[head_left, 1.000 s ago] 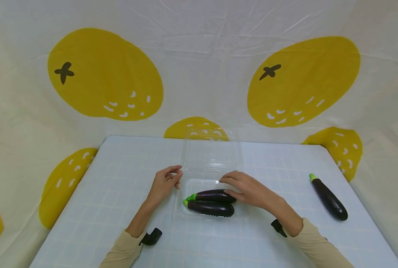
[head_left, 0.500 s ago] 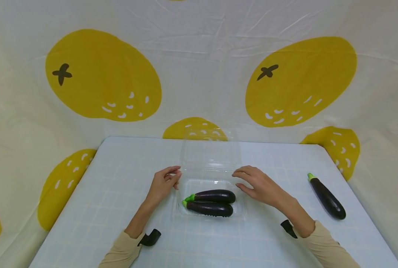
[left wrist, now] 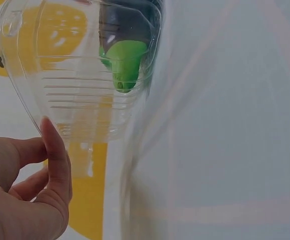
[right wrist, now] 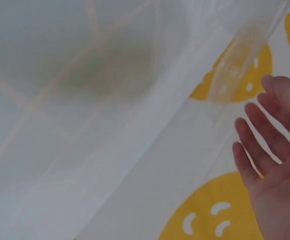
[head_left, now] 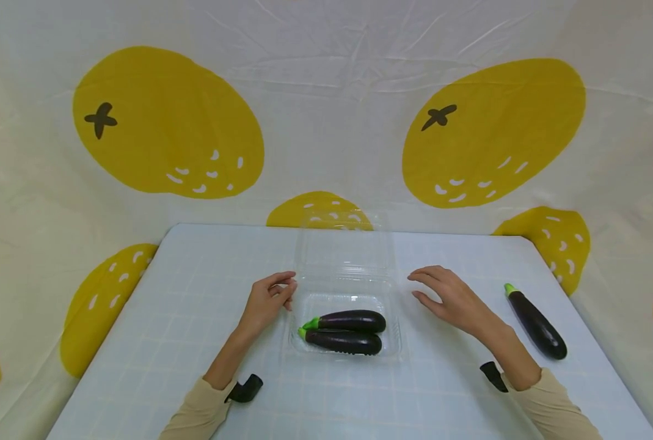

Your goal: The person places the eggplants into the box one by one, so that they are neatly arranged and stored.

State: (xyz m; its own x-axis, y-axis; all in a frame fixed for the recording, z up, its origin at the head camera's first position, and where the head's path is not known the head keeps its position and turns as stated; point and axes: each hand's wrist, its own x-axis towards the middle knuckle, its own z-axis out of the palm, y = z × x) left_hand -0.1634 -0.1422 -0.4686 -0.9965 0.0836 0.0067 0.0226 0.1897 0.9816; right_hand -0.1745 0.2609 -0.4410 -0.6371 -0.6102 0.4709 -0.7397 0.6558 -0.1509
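A clear plastic clamshell container lies opened on the table, its lid folded back toward the far edge. Inside the base, a back eggplant and a front eggplant rest side by side, green stems to the left. My left hand is at the container's left side with fingers loosely bent. In the left wrist view a fingertip meets the container's edge, and no firm grip shows. To the right of the container, my right hand hovers with fingers spread and holds nothing.
Another eggplant lies on the right part of the table, beyond my right hand. A pale checked cloth covers the table. Behind it hangs a white curtain printed with yellow fruit.
My right hand has let go of the back eggplant and moved right, out of the container toward the lone eggplant. The left hand has stayed in place.
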